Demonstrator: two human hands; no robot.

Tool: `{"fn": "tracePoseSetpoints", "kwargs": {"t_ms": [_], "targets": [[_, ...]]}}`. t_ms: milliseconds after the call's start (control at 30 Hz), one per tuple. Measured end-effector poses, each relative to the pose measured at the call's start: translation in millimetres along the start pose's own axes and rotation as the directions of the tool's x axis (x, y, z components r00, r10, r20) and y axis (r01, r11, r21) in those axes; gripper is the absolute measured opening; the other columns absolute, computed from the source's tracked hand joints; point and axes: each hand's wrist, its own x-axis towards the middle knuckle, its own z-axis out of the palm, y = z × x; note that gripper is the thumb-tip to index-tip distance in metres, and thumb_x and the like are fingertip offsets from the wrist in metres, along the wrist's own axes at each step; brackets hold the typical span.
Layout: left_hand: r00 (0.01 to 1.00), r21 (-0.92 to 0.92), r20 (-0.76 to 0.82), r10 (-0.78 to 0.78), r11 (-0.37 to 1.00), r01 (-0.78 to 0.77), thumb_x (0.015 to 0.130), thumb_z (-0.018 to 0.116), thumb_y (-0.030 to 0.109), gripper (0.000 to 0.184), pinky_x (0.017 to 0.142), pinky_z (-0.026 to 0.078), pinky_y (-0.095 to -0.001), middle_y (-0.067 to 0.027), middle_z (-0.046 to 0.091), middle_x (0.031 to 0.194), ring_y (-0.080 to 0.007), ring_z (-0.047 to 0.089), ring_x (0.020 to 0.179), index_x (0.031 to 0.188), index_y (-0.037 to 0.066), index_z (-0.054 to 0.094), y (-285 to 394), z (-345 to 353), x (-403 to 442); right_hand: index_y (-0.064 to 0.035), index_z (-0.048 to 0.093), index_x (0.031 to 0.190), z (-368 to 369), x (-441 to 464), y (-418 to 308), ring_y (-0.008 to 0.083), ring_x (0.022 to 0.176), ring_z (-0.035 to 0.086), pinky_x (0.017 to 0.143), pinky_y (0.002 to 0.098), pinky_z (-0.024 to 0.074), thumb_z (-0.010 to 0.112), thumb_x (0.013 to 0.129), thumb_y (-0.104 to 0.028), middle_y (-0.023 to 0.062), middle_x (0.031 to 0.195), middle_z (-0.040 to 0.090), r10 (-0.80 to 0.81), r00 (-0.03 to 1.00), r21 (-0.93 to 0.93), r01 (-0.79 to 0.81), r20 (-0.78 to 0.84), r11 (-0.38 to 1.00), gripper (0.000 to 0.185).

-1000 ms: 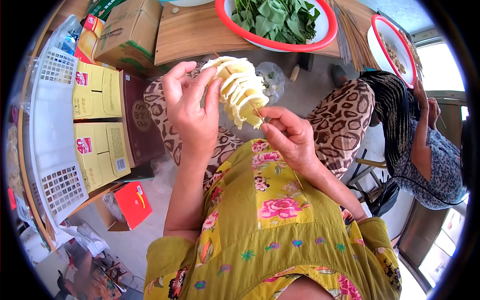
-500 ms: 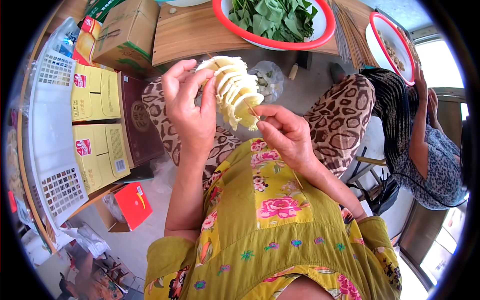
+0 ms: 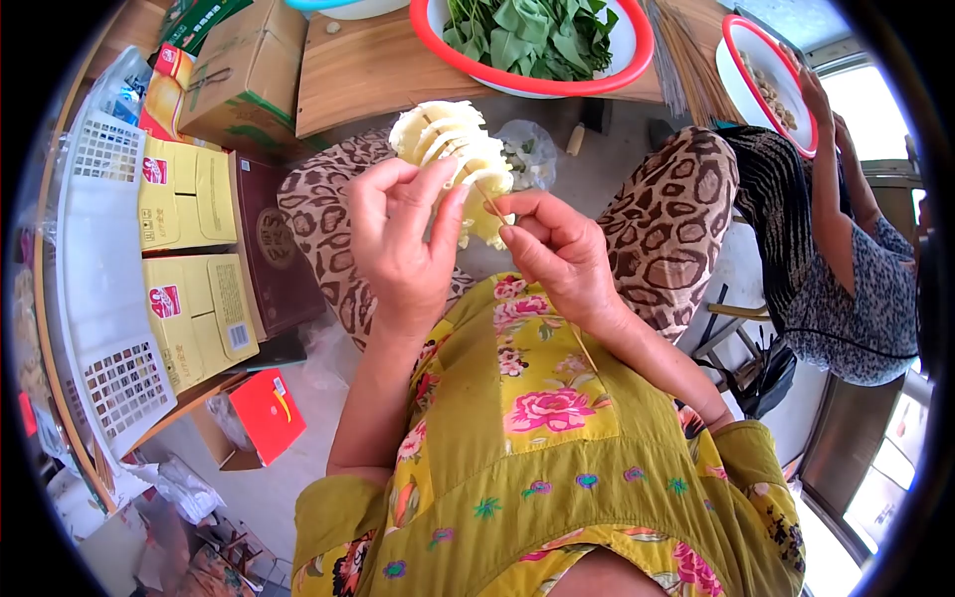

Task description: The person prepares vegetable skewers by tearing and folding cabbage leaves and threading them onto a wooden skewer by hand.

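Observation:
A thin wooden skewer (image 3: 486,198) runs through a row of pale yellow, ruffled food slices (image 3: 448,127), held up above my lap. I cannot tell what food they are. My left hand (image 3: 408,229) has its fingertips and thumb closed on the near side of the slices, covering part of them. My right hand (image 3: 562,259) pinches the skewer just below the lowest slices. The skewer's tail comes out beneath that hand and lies over my flowered yellow-green top (image 3: 557,438).
On the wooden table (image 3: 348,85) stands a red-rimmed basin (image 3: 645,55) of green leaves, with loose skewers (image 3: 691,60) beside it. Another red-rimmed basin (image 3: 734,75) is near a seated person (image 3: 846,298) at right. Cartons (image 3: 189,194) and a white plastic basket (image 3: 95,269) are at left.
My left hand has moved down and right along the slices, its fingers now lower over them. My right hand still pinches the skewer, slightly further left. The neighbouring person's hands have risen a little.

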Motion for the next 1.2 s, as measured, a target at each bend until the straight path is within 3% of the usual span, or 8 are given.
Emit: {"fn": "tracePoseSetpoints", "kwargs": {"t_ms": [167,533,633,900,1000,1067,1133,1200], "targets": [[0.991,0.107,0.028,0.127,0.986,-0.13,0.069,0.075,-0.002,0.027,0.064,0.044,-0.0276,-0.0072,0.051,0.095,-0.0179,0.051,0.076,0.094,0.006,0.068,-1.5,-1.4,1.6,-0.0012,0.057,0.107,-2.3,-4.4,3.3,0.0016,0.053,0.037,0.048,0.0196,0.0325,0.057,0.089,-0.005,-0.0038,0.057,0.047,-0.034,0.999,-0.057,0.034,-0.004,0.998,0.018],[0.996,0.02,0.048,0.078,0.997,-0.079,0.069,0.072,-0.005,0.026,0.067,0.046,-0.0291,-0.0085,0.051,0.095,-0.0198,0.053,0.079,0.092,0.004,0.065,21.0,-0.9,7.1,-0.0003,0.057,0.105,-5.4,-12.9,-4.6,0.0038,0.052,0.037,0.047,0.0232,0.0344,0.059,0.087,-0.005,-0.0006,0.053,0.043,-0.241,0.97,-0.344,0.217,-0.027,0.914,0.019],[0.992,0.021,0.057,0.116,0.993,-0.117,0.07,0.071,-0.005,0.024,0.07,0.047,-0.0307,-0.0088,0.051,0.095,-0.0209,0.055,0.082,0.091,0.003,0.064,25.2,-0.3,7.1,0.0003,0.057,0.105,-8.6,-14.8,-10.1,0.0039,0.051,0.037,0.047,0.0231,0.034,0.059,0.086,-0.005,0.0004,0.053,0.043,-0.209,0.977,-0.32,0.191,-0.026,0.928,0.019],[0.99,-0.018,-0.039,0.133,0.991,-0.134,0.074,0.068,-0.004,0.016,0.069,0.046,-0.0312,-0.0091,0.054,0.096,-0.021,0.054,0.083,0.088,0.002,0.062,24.6,-17.0,4.1,-0.0002,0.055,0.112,5.8,-17.9,-19.5,0.0012,0.053,0.035,0.047,0.0184,0.0287,0.053,0.093,-0.007,-0.0068,0.062,0.043,0.0,1.0,0.113,-0.002,0.015,0.994,0.021],[0.993,-0.22,-0.018,-0.118,0.969,0.112,0.08,0.065,0.001,0.007,0.061,0.042,-0.0261,-0.0083,0.056,0.09,-0.0164,0.052,0.073,0.083,0.002,0.06,15.6,-28.2,-12.4,-0.0005,0.055,0.111,8.6,-7.5,-25.2,0.0019,0.053,0.037,0.047,0.0184,0.0289,0.053,0.093,-0.008,-0.006,0.062,0.044,-0.009,1.0,0.145,0.01,-0.006,0.989,0.02],[0.973,-0.288,0.152,-0.174,0.934,0.212,0.082,0.064,0.002,0.006,0.06,0.042,-0.0253,-0.0068,0.056,0.083,-0.0138,0.051,0.068,0.084,0.0,0.059,11.1,-29.4,-24.7,-0.0007,0.055,0.11,10.0,1.3,-24.5,0.0023,0.053,0.038,0.047,0.0182,0.0291,0.053,0.093,-0.008,-0.0057,0.062,0.044,-0.028,0.999,0.146,0.03,-0.014,0.989,0.02],[0.78,-0.396,0.463,-0.42,0.689,0.606,0.089,0.06,0.012,0.013,0.058,0.041,-0.0225,-0.0023,0.058,0.077,-0.0088,0.051,0.065,0.084,0.0,0.058,10.9,-31.9,-42.2,0.0,0.054,0.11,19.7,13.4,-26.3,0.003,0.053,0.039,0.048,0.0183,0.0307,0.054,0.092,-0.01,-0.0053,0.062,0.043,-0.039,0.999,0.149,0.043,-0.029,0.988,0.02],[0.592,-0.472,0.684,-0.425,0.361,0.804,0.093,0.053,0.013,0.014,0.055,0.04,-0.0198,-0.0029,0.06,0.086,-0.0063,0.05,0.061,0.092,0.0,0.058,22.0,-34.6,-43.2,0.0009,0.052,0.11,25.5,26.4,-22.7,0.0033,0.056,0.043,0.051,0.018,0.0343,0.055,0.091,-0.01,-0.0043,0.065,0.046,-0.081,0.997,0.139,0.08,0.006,0.987,0.022]]}}
